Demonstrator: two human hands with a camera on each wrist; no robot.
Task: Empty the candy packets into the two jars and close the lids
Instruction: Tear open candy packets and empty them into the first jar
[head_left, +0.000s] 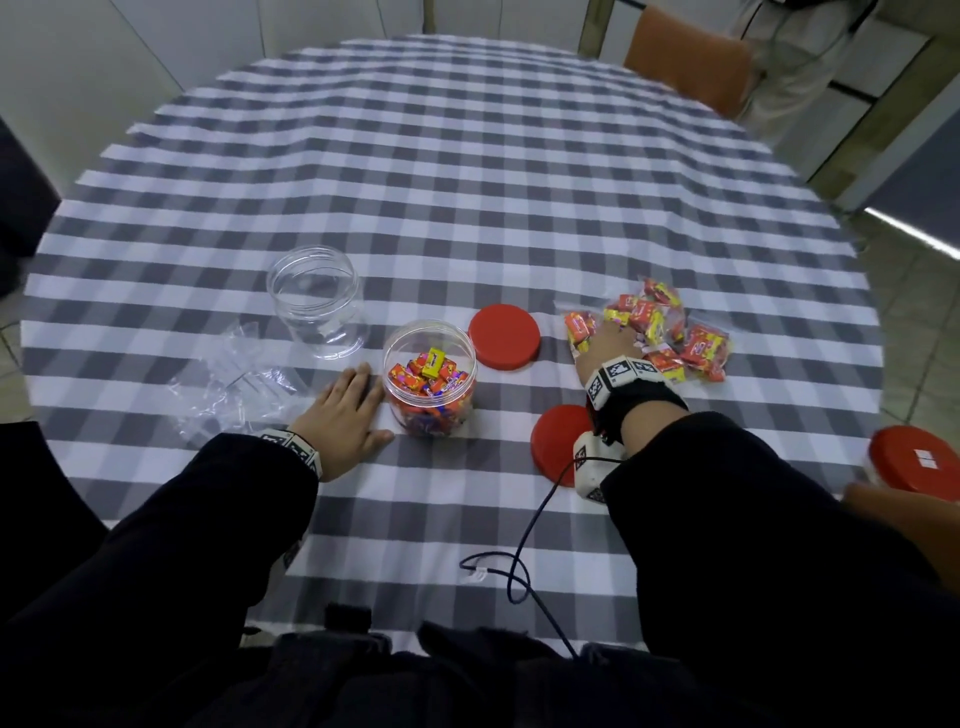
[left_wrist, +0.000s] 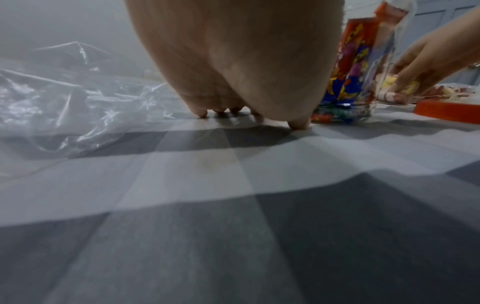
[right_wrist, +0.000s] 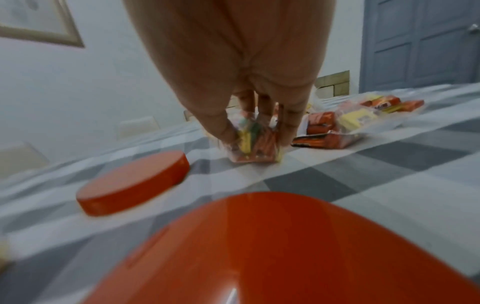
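A clear jar (head_left: 430, 382) half full of red and yellow candies stands open near the table's front. My left hand (head_left: 353, 408) lies flat on the cloth just left of it; in the left wrist view the left hand (left_wrist: 249, 117) touches the cloth with its fingertips (left_wrist: 298, 125) beside the jar (left_wrist: 359, 82). An empty clear jar (head_left: 314, 306) stands further back on the left. My right hand (head_left: 608, 340) reaches into a heap of candy packets (head_left: 660, 325). In the right wrist view the right hand (right_wrist: 255, 136) pinches one candy packet (right_wrist: 253, 153) between thumb and fingers.
Two red lids lie on the checked cloth, one (head_left: 504, 338) beside the filled jar, one (head_left: 558, 441) partly under my right wrist. Empty crumpled plastic packets (head_left: 234, 384) lie left of my left hand. Another red-lidded jar (head_left: 914, 457) stands at the right edge. A cable (head_left: 519, 566) trails across the front.
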